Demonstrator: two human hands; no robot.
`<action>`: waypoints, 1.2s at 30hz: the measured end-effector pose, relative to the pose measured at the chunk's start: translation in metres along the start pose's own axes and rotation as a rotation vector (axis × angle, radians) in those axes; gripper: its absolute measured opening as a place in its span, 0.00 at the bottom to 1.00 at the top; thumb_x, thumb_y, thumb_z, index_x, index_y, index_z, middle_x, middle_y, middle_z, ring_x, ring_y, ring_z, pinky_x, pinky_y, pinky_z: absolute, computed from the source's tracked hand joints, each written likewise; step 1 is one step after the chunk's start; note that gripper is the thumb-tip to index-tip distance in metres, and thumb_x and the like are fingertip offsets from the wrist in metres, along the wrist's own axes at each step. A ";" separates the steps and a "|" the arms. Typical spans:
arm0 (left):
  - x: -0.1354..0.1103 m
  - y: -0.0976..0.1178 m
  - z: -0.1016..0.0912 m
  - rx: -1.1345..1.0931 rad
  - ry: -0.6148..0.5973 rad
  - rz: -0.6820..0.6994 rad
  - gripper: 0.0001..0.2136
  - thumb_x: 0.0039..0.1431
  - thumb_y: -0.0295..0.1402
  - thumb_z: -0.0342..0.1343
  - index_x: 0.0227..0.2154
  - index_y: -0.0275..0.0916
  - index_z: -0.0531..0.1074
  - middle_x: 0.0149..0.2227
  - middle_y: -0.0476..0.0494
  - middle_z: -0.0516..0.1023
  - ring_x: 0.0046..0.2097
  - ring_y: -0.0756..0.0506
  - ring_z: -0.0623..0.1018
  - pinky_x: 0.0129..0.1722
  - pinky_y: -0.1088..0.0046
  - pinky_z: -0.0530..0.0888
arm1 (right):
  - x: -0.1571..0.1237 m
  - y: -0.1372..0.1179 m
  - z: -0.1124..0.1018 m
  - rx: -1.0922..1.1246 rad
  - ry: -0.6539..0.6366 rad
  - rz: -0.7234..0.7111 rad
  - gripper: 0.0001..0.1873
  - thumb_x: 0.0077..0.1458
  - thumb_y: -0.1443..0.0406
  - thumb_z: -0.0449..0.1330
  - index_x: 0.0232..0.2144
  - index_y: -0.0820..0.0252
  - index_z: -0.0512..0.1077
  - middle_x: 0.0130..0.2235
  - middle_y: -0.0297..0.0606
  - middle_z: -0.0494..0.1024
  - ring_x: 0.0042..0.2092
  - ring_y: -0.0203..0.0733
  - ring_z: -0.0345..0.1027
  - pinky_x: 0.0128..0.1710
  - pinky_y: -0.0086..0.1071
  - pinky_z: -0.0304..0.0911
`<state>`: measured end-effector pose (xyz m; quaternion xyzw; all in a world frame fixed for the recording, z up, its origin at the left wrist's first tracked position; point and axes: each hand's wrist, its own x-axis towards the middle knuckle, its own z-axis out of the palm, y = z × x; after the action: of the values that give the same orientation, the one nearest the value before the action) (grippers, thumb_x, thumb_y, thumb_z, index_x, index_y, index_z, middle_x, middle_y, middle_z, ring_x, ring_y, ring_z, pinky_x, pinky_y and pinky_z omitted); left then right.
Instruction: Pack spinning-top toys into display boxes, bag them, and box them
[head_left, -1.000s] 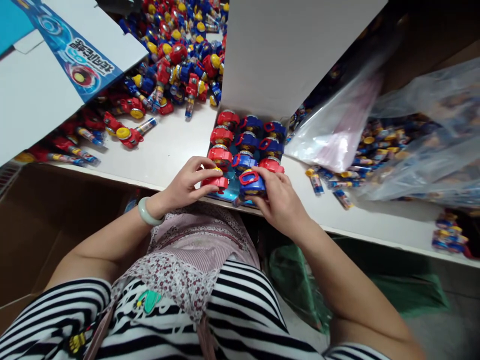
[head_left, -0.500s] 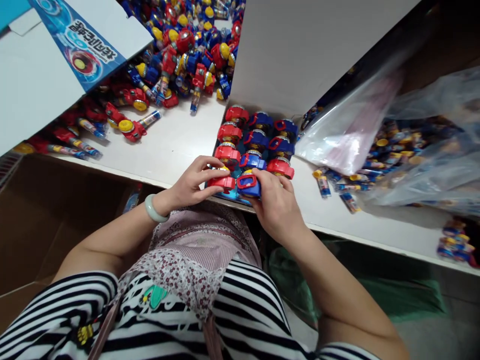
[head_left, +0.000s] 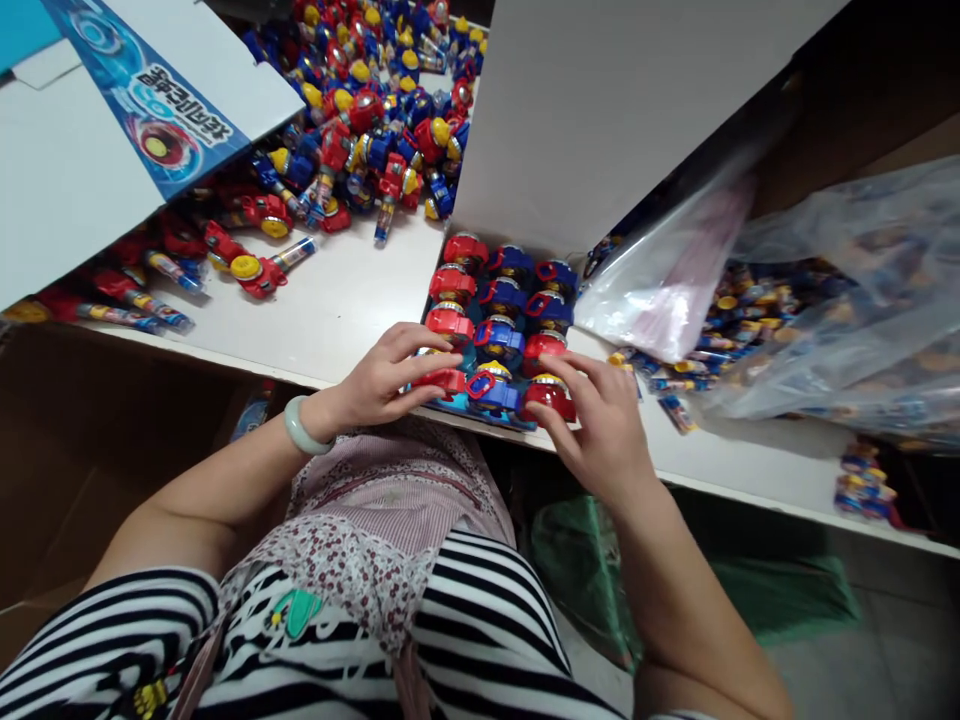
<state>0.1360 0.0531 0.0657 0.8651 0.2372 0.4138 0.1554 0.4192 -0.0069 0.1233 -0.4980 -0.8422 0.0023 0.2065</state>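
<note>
"Hands, as we log them?"

"Left hand (head_left: 382, 375) curled over a red toy launcher (head_left: 442, 381), front row of the blue display tray (head_left: 510, 422) — grip unclear, we cannot tell."

"Right hand (head_left: 600, 425)?"

"Fingers loosely spread, unclenched, on a second red launcher (head_left: 549, 396) — row's right end, nearer that hand."

The left arm (head_left: 217, 500) and the right arm (head_left: 675, 590) both reach out in front of the body, with bent elbows. The left hand (head_left: 386, 375) is curled, its fingers (head_left: 424, 347) bent over and pointing right. The right hand (head_left: 596, 425) is spread wide, its fingers pointing down and left. A pale green bangle (head_left: 300, 426) sits on the left wrist (head_left: 330, 405).
</note>
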 end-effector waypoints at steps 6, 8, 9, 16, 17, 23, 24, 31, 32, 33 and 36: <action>0.015 0.012 0.014 0.069 -0.236 0.127 0.19 0.67 0.30 0.52 0.59 0.44 0.69 0.51 0.39 0.78 0.54 0.39 0.70 0.58 0.54 0.70 | -0.016 -0.004 0.021 0.001 -0.118 -0.015 0.20 0.67 0.63 0.53 0.59 0.58 0.67 0.51 0.45 0.79 0.55 0.50 0.67 0.55 0.47 0.61; 0.014 0.016 0.008 0.041 -0.274 0.122 0.19 0.69 0.34 0.50 0.61 0.43 0.67 0.54 0.37 0.75 0.58 0.38 0.69 0.60 0.52 0.69 | -0.017 -0.003 0.015 0.052 -0.171 -0.032 0.23 0.67 0.60 0.54 0.61 0.59 0.65 0.54 0.47 0.77 0.57 0.52 0.66 0.56 0.49 0.61; 0.015 0.017 0.002 0.006 -0.281 0.110 0.20 0.69 0.38 0.49 0.62 0.43 0.66 0.56 0.35 0.73 0.60 0.37 0.68 0.61 0.51 0.68 | -0.016 0.001 0.007 0.103 -0.170 -0.048 0.25 0.66 0.58 0.55 0.62 0.58 0.65 0.57 0.48 0.75 0.59 0.52 0.65 0.57 0.50 0.61; 0.120 -0.041 -0.064 -0.353 0.311 -0.346 0.22 0.73 0.46 0.42 0.64 0.43 0.54 0.48 0.40 0.76 0.48 0.45 0.78 0.50 0.61 0.76 | 0.072 0.097 -0.052 0.718 0.421 0.482 0.27 0.63 0.46 0.52 0.57 0.51 0.68 0.48 0.44 0.79 0.45 0.46 0.76 0.48 0.44 0.70; 0.148 -0.054 -0.071 -0.434 0.257 -0.437 0.24 0.74 0.46 0.37 0.65 0.39 0.50 0.44 0.39 0.77 0.44 0.46 0.79 0.46 0.63 0.77 | 0.097 0.109 -0.056 0.850 0.374 0.560 0.30 0.62 0.43 0.50 0.58 0.51 0.66 0.45 0.43 0.80 0.42 0.45 0.77 0.43 0.42 0.72; 0.228 -0.058 -0.086 -0.509 -0.096 -0.383 0.41 0.64 0.65 0.31 0.55 0.32 0.69 0.32 0.36 0.81 0.35 0.44 0.82 0.35 0.69 0.78 | 0.169 0.111 -0.095 1.221 0.072 0.560 0.43 0.54 0.30 0.40 0.48 0.53 0.71 0.41 0.46 0.82 0.35 0.44 0.77 0.30 0.37 0.71; 0.219 -0.049 -0.086 -0.499 -0.124 -0.367 0.41 0.64 0.64 0.30 0.52 0.32 0.72 0.31 0.37 0.81 0.34 0.44 0.82 0.34 0.70 0.78 | 0.159 0.106 -0.101 1.255 0.043 0.568 0.43 0.53 0.30 0.41 0.44 0.55 0.73 0.40 0.47 0.82 0.33 0.44 0.76 0.28 0.35 0.70; 0.134 -0.019 -0.072 -0.504 -0.153 -0.373 0.29 0.57 0.47 0.64 0.57 0.37 0.69 0.40 0.37 0.82 0.38 0.42 0.83 0.34 0.66 0.82 | 0.079 0.077 -0.087 1.060 -0.185 0.492 0.42 0.42 0.59 0.73 0.60 0.54 0.67 0.38 0.37 0.81 0.35 0.42 0.76 0.34 0.36 0.73; 0.131 -0.022 -0.068 -0.482 -0.094 -0.366 0.31 0.55 0.45 0.66 0.59 0.37 0.67 0.40 0.38 0.82 0.38 0.43 0.83 0.35 0.67 0.82 | 0.077 0.075 -0.080 0.938 -0.091 0.444 0.41 0.44 0.60 0.71 0.61 0.54 0.66 0.39 0.37 0.81 0.36 0.42 0.76 0.35 0.37 0.73; 0.129 -0.025 -0.064 -0.438 -0.027 -0.350 0.32 0.55 0.43 0.67 0.59 0.37 0.66 0.40 0.39 0.81 0.38 0.44 0.83 0.36 0.68 0.81 | 0.077 0.074 -0.073 0.794 0.012 0.400 0.37 0.46 0.60 0.69 0.59 0.55 0.68 0.39 0.38 0.81 0.36 0.42 0.75 0.36 0.38 0.73; 0.122 -0.032 -0.057 -0.273 0.051 -0.291 0.24 0.56 0.40 0.66 0.53 0.35 0.71 0.39 0.41 0.80 0.37 0.46 0.81 0.35 0.72 0.80 | 0.074 0.074 -0.060 0.458 0.143 0.304 0.25 0.51 0.62 0.65 0.53 0.55 0.74 0.37 0.37 0.80 0.33 0.42 0.73 0.36 0.39 0.72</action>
<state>0.1487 0.1493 0.1635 0.7818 0.3053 0.4371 0.3232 0.4706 0.0804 0.1883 -0.5579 -0.7186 0.1883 0.3700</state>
